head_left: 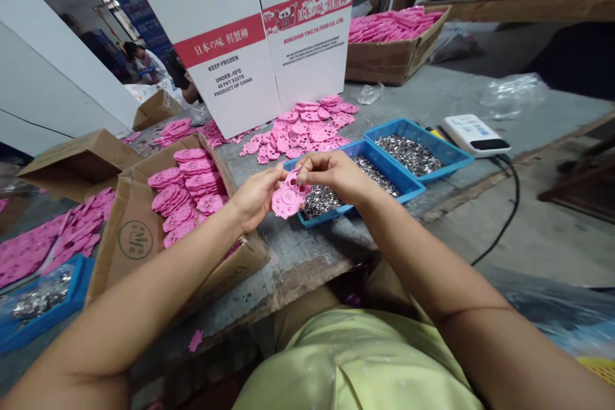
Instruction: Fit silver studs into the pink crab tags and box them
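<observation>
A flat pink animal-shaped piece (287, 200) with holes is held between my two hands, above the table's front part. My left hand (257, 197) pinches it from the left side. At its top right edge, my right hand (331, 173) has thumb and fingers closed on it; any small part between those fingertips is too small to make out. Just behind and right of my hands stands a blue tray (403, 191) of small shiny metal parts, partly covered by my right hand. Left of my left hand, a cardboard box (139, 237) holds stacked pink pieces (189, 173).
Loose pink pieces (307, 128) lie before a tall white carton (230, 45). A second blue tray (456, 166) and a white device (475, 134) with a cable stand right. A full carton (384, 61) is behind. Another person (147, 64) sits far left.
</observation>
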A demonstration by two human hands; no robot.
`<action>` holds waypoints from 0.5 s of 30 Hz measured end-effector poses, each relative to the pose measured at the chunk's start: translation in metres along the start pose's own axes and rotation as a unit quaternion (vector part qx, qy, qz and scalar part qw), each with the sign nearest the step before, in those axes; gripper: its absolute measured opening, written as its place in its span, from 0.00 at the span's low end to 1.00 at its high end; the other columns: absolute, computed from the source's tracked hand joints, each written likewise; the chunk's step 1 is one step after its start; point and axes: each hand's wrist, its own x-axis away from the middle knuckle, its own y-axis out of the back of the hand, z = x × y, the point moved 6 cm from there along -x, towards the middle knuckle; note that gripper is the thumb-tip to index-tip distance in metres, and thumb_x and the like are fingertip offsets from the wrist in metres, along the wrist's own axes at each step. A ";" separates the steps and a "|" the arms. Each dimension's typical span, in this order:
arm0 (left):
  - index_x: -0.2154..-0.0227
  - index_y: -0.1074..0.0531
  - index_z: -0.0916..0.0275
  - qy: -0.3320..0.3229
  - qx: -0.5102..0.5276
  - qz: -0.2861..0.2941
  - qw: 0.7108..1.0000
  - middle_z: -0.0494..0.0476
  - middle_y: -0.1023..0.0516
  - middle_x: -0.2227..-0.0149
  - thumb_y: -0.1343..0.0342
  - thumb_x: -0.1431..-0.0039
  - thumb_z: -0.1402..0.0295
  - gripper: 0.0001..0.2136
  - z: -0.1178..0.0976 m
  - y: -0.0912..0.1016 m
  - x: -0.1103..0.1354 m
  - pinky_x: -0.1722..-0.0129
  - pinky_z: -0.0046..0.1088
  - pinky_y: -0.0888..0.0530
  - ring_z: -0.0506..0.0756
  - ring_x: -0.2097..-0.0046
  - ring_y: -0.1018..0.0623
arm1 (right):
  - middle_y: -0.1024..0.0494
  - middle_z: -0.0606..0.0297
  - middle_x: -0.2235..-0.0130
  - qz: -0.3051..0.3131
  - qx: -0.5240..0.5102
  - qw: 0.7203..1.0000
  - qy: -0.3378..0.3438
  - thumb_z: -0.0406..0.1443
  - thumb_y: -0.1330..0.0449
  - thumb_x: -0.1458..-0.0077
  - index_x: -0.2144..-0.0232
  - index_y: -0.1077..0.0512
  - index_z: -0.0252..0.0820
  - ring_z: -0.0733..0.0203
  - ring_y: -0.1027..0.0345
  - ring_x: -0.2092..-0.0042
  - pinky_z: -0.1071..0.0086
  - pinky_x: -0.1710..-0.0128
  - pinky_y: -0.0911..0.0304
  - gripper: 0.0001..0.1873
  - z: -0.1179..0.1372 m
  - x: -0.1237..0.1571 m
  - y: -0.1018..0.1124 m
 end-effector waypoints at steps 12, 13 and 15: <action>0.52 0.28 0.60 -0.095 -0.012 -0.007 0.995 0.57 0.20 0.53 0.33 0.50 0.79 0.21 -0.012 0.006 0.002 0.60 0.28 0.22 0.55 0.57 0.17 | 0.26 0.67 0.75 -0.208 -0.212 0.955 0.011 0.37 0.23 0.63 0.79 0.26 0.43 0.66 0.35 0.70 0.69 0.68 0.35 0.14 -0.021 -0.013 0.019; 0.52 0.28 0.59 -0.113 -0.022 -0.003 0.993 0.56 0.20 0.52 0.30 0.51 0.77 0.22 -0.012 0.005 0.003 0.59 0.27 0.22 0.54 0.55 0.18 | 0.26 0.67 0.74 -0.210 -0.237 0.949 -0.002 0.38 0.23 0.64 0.79 0.25 0.43 0.66 0.34 0.70 0.69 0.68 0.34 0.15 -0.028 -0.010 0.011; 0.54 0.26 0.58 -0.145 -0.031 0.007 0.989 0.54 0.21 0.52 0.26 0.51 0.70 0.22 -0.012 0.003 0.003 0.57 0.26 0.24 0.52 0.53 0.21 | 0.25 0.67 0.74 -0.203 -0.275 0.940 -0.028 0.40 0.22 0.67 0.78 0.25 0.42 0.66 0.34 0.71 0.70 0.69 0.34 0.17 -0.037 -0.004 -0.008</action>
